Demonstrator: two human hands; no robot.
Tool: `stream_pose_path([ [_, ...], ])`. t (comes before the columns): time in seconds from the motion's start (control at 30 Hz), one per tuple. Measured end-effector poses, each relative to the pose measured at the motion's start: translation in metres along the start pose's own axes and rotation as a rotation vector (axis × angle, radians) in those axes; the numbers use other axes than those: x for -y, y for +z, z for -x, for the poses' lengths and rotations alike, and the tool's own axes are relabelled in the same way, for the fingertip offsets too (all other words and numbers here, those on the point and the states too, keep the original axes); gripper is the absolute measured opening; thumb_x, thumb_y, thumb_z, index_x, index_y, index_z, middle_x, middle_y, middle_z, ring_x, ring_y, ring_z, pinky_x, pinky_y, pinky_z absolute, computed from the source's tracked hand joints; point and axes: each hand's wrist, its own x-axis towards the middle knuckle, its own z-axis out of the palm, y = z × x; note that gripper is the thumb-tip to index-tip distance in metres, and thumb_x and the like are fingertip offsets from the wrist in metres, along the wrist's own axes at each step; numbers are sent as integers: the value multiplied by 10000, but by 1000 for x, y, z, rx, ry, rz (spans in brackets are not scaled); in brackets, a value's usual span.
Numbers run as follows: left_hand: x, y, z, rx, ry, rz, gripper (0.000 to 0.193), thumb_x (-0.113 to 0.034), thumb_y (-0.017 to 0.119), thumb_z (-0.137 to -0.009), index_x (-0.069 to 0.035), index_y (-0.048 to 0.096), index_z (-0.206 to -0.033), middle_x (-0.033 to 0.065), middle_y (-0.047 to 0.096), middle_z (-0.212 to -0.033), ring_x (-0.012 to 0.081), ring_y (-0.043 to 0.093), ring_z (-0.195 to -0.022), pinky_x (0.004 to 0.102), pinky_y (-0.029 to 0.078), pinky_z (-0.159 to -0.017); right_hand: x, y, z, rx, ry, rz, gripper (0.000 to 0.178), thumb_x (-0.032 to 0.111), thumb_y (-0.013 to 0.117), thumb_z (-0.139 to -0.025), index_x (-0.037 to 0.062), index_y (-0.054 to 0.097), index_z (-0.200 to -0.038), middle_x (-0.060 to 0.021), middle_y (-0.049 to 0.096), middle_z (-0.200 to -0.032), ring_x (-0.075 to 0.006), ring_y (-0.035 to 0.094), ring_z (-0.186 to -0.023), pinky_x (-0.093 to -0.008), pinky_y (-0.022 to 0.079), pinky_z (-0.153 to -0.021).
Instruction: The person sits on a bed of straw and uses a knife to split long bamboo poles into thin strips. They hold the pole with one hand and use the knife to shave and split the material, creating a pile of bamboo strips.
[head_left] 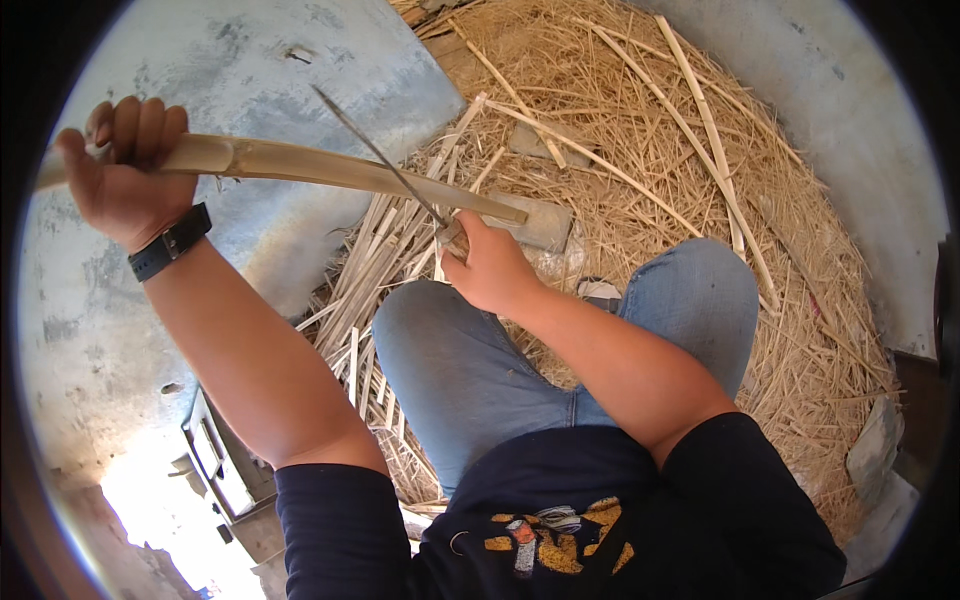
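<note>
My left hand (135, 165), raised at the upper left, is closed around a long split bamboo strip (300, 163). The strip runs right and slightly down, its far end hanging above a flat stone block (545, 222). In my right hand (490, 262), in front of my knees, is the handle of a long narrow knife (375, 150). Its blade points up and left and crosses the bamboo strip near the strip's right part. Whether the blade touches the strip I cannot tell. A dark watch (172, 242) sits on my left wrist.
Bamboo shavings (600, 110) cover the floor, with long loose strips (700, 130) at the upper right. A pile of split strips (365, 270) lies beside my left knee. Bluish plastered walls (260, 70) stand at the left and right. A doorway (170, 520) glows at the lower left.
</note>
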Motion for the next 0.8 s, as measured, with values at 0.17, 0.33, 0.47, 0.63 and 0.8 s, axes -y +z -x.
stream_pose_path([
  [0.17,7,8,-4,-210,43,-141,404,-420,670,-902,-127,430,-764,-23,261,-600,126,213,-559,306,201,-560,-60,-3,-17,29,423,79,381,137,633,-876,-68,547,-1186,-256,684,-1057,-318,699,-980,-405,557,-827],
  [0.33,6,-9,-2,-280,61,-206,382,-384,590,-982,-123,409,-769,-26,250,-611,121,202,-553,291,210,-539,-27,-4,-12,97,295,18,443,161,648,-848,-70,551,-1213,-249,677,-1002,-349,685,-887,-432,541,-791],
  [0.47,-6,-26,-6,-180,12,-150,381,-370,581,-995,-123,406,-763,-25,246,-611,122,200,-546,292,214,-536,-51,10,-12,59,142,112,533,161,653,-839,-96,517,-1285,-288,665,-1084,-382,677,-973,-440,538,-851],
  [0.63,8,-14,-5,-369,27,-208,376,-339,552,-1019,-122,394,-755,-24,240,-614,124,196,-547,295,217,-547,-104,-8,-25,43,386,208,419,133,639,-822,-79,573,-1178,-334,638,-1093,-421,638,-1075,-453,518,-908],
  [0.8,-1,-31,5,-311,68,-208,390,-372,595,-986,-120,395,-766,-21,241,-612,123,195,-559,295,215,-553,-9,3,-6,127,137,-16,349,107,642,-819,-53,577,-1122,-297,662,-1051,-404,659,-1038,-446,525,-905],
])
